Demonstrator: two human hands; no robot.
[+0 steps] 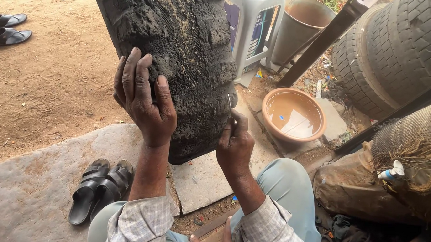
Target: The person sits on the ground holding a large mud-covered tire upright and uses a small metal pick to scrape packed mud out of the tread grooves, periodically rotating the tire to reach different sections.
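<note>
Tyre (179, 53) braced by left hand (144, 102); right hand (235, 143) pinches thin tool (230, 105).

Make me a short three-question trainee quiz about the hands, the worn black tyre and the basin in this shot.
1. True or false: the left hand lies flat on the worn black rubber tyre.
2. What does the right hand pinch against the tyre's edge? A) thin metal tool B) paintbrush C) hammer
3. What fills the round tan basin?

Key: 1 true. 2 A, the thin metal tool. 3 water.
</note>
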